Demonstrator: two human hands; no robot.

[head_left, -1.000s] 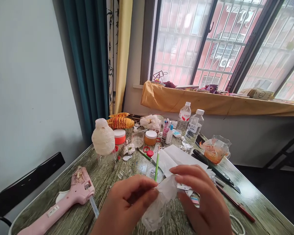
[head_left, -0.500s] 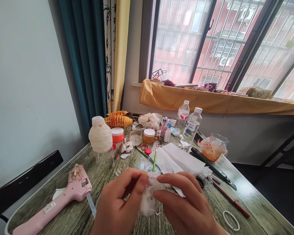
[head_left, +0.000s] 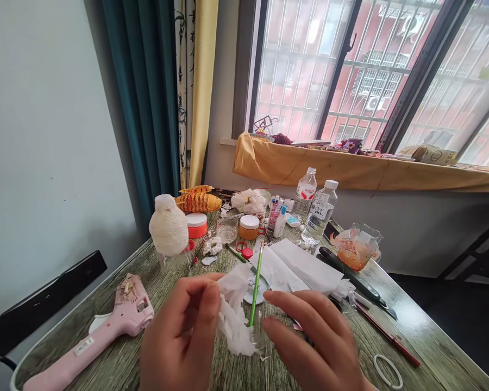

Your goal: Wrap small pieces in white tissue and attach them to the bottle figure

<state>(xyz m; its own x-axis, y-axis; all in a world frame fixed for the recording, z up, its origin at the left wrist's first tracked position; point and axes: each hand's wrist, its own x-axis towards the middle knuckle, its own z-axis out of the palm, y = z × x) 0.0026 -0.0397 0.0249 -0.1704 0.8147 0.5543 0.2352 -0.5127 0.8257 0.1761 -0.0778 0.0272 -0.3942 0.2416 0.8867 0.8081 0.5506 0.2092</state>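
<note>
A crumpled, torn piece of thin white tissue paper (head_left: 234,320) hangs from my left hand (head_left: 181,331), pinched between thumb and fingers. My right hand (head_left: 313,336) is just right of it, fingers apart, holding nothing. Between the hands, a green paintbrush (head_left: 256,288) leans over a small clear dish (head_left: 263,279) with its tip pointing up. Just beyond lie folded white paper sheets (head_left: 305,266) with a ragged edge on the right.
A pink glue gun (head_left: 106,331) lies at left, near a paper-covered form (head_left: 168,228). Jars (head_left: 249,227), water bottles (head_left: 320,212) and an orange fish (head_left: 199,202) stand behind. At right are a utility knife (head_left: 356,282), a red stick (head_left: 389,334) and a plastic cup (head_left: 358,247).
My hands have moved apart. The right hand's fingers have come off the tissue, and the left has drawn it leftward, revealing more of the paintbrush and dish.
</note>
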